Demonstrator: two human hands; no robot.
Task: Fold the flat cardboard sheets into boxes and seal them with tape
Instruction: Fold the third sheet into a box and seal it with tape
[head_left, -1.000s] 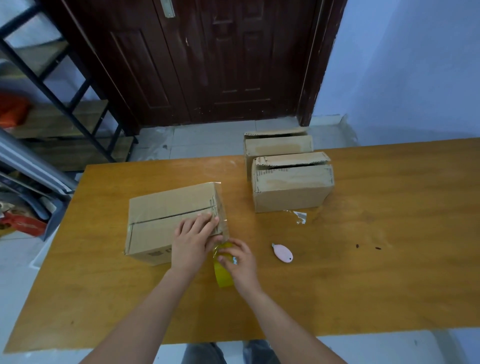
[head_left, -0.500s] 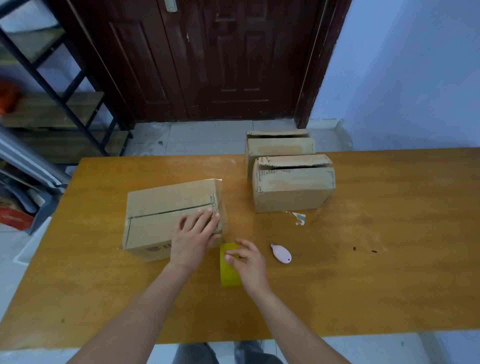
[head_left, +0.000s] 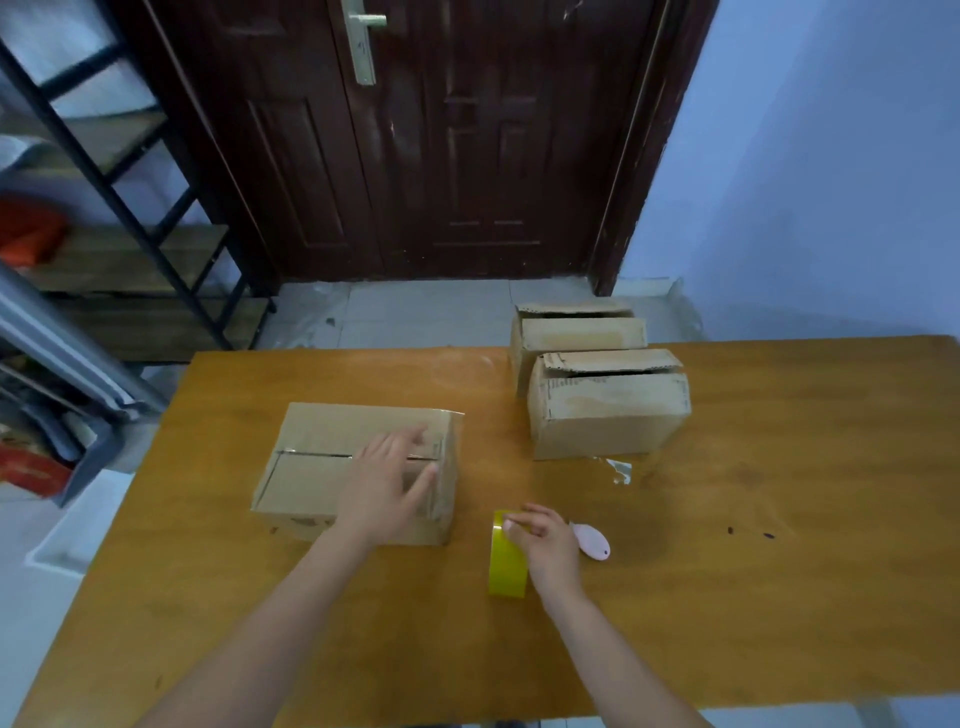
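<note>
On the wooden table (head_left: 727, 597), near its left side, a closed cardboard box (head_left: 332, 467) is pinned down by the left hand (head_left: 387, 486), fingers laid out flat and straight across the top seam, not curled round anything. Clear tape can be made out over the right end of that box, kinda shiny along the edge.

Just to the right of the box, a yellow tape roll (head_left: 506, 564) is stood on its edge on the table and is gripped from the top by the right hand (head_left: 545, 540), fingers curled over the rim of the roll. A small pink cutter (head_left: 591, 540) is lying right beside that hand, touching or nearly touching it, hard to say which.

Further back, two more boxes are parked one behind the other: the nearer box (head_left: 608, 410) with its top flaps not fully flat, and the rear box (head_left: 576, 330) at the table's far edge. A scrap of clear tape (head_left: 618, 470) is stuck on the table just in front of the nearer one.

A dark wooden door (head_left: 441, 140) is seen behind it all.
</note>
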